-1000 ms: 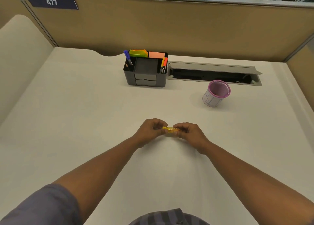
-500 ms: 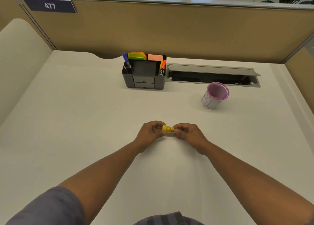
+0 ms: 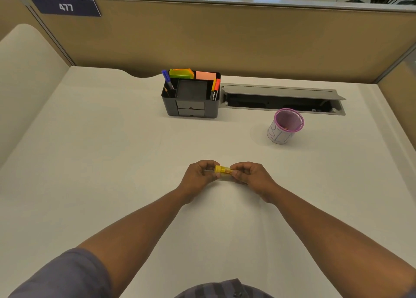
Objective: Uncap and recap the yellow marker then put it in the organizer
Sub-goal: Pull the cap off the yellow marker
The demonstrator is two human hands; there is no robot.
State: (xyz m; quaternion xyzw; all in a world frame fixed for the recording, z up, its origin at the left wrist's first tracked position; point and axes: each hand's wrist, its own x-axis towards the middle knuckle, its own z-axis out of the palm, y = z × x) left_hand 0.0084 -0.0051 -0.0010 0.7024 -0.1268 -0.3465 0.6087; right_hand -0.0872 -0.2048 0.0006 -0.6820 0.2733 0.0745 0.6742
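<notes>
The yellow marker [image 3: 223,170] lies level between both hands, just above the middle of the white desk. My left hand [image 3: 198,178] pinches its left end, and my right hand [image 3: 249,175] grips its right end. Only a short yellow stretch shows between the fingers; whether the cap sits fully on is hidden. The black desk organizer [image 3: 191,108] stands at the back centre, well beyond the hands, holding a blue pen, orange and yellow markers and sticky notes.
A pink mesh cup [image 3: 285,126] stands at the back right. Behind it a grey cable tray [image 3: 283,95] is open in the desk. Tan partition walls [image 3: 225,39] close the back and sides.
Both hands have stayed in place on the marker and closed in a little, so less of the yellow body shows between them. The head camera has shifted slightly.
</notes>
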